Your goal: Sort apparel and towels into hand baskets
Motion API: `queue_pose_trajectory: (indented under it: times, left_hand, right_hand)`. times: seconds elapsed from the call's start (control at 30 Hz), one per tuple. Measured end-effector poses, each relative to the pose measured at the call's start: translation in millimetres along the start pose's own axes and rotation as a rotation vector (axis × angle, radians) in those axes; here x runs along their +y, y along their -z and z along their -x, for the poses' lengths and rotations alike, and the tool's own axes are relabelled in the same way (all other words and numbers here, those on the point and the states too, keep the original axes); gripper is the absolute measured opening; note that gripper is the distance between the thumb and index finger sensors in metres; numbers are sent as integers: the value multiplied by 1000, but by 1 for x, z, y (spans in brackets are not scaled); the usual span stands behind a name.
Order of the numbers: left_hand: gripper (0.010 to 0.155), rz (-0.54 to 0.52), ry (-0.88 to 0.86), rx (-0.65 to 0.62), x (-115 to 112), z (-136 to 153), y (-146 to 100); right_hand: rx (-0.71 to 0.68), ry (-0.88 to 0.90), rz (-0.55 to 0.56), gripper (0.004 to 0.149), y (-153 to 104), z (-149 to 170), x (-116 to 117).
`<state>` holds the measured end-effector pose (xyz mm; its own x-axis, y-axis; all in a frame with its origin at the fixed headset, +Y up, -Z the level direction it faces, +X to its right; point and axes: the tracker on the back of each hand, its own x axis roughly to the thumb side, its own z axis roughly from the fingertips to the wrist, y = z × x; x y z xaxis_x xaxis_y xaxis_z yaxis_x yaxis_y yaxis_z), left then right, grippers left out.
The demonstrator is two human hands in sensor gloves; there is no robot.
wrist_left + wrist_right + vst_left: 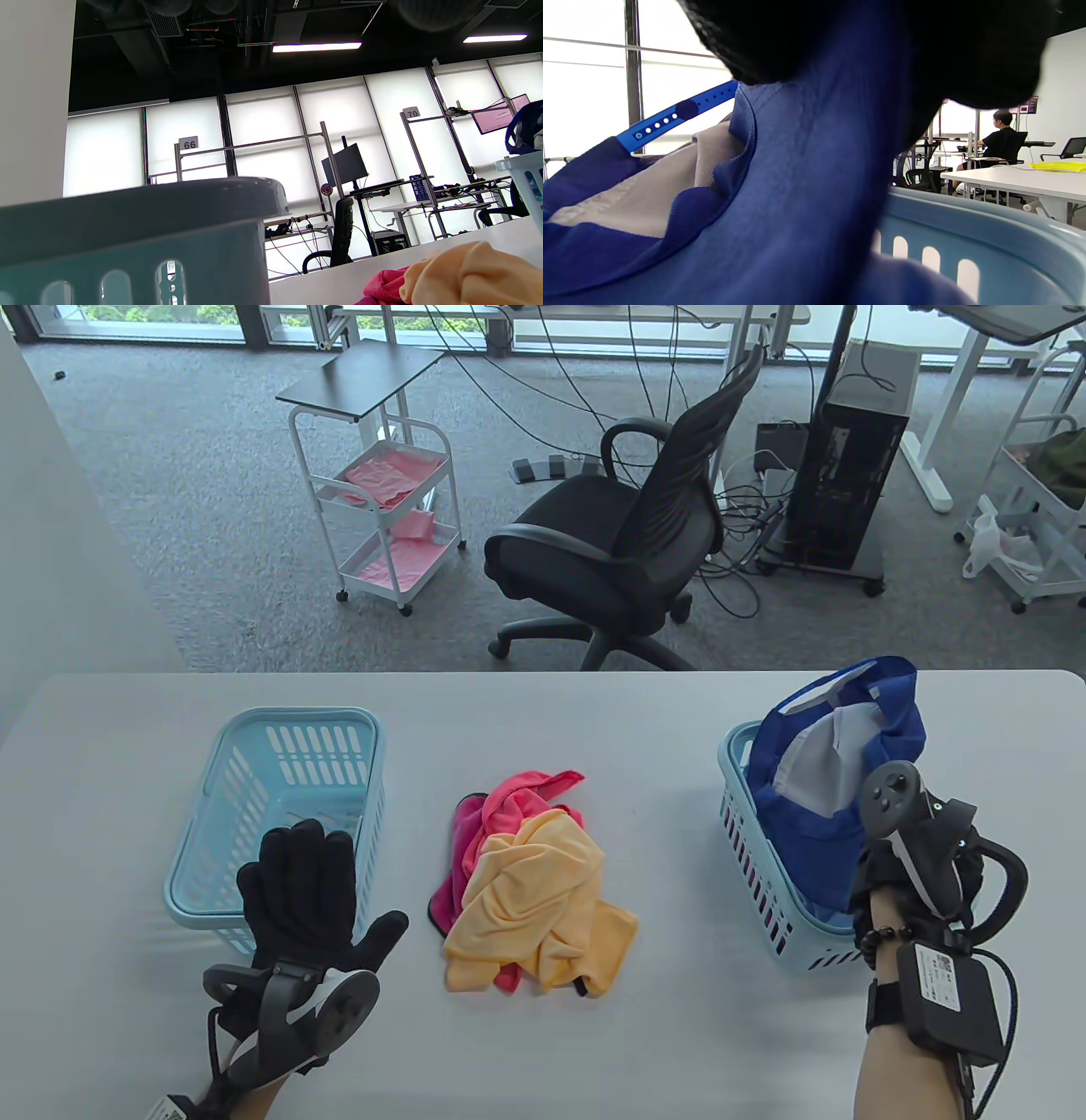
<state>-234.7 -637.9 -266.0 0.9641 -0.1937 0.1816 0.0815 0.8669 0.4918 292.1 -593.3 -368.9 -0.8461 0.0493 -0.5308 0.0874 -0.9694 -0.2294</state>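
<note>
The right hand (887,869) is mostly hidden behind its tracker, fingers buried in the blue cap (836,780) in the right basket (747,848); its grip cannot be told. The left hand (301,891), fingers spread apart, hovers over the left basket (254,780), towels (530,891) beside it on the worktop (662,1027).

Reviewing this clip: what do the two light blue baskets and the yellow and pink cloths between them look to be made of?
The light blue slotted left basket and right basket look like moulded plastic: smooth semi-gloss rims, uniform slots. The yellow cloth and pink cloth look like soft matte towelling, perhaps microfibre: they lie in limp rounded folds with a fuzzy surface.
</note>
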Motion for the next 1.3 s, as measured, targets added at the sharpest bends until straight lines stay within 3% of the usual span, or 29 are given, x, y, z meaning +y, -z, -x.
queue_pose_trajectory:
  times: [0.23, 0.43, 0.73, 1.07, 1.3]
  left_hand:
    - [98, -6, 2, -5, 1, -1, -1]
    - [98, -8, 3, -6, 1, -2, -1]
    - [98, -19, 0, -6, 2, -2, -2]
    - [98, -19, -1, -10, 2, -3, -3]
    - [98, -11, -3, -27, 1, -7, -4]
  right_hand:
    - [18, -34, -101, 37, 5, -2, 8]
    - [35, -44, -116, 39, 2, 3, 7]
    - [28, 25, -42, 63, -9, 7, -25]
    - [-211, 161, 52, 66, -49, -43, -69]
    - [-425, 188, 18, 70, -90, -98, -51]
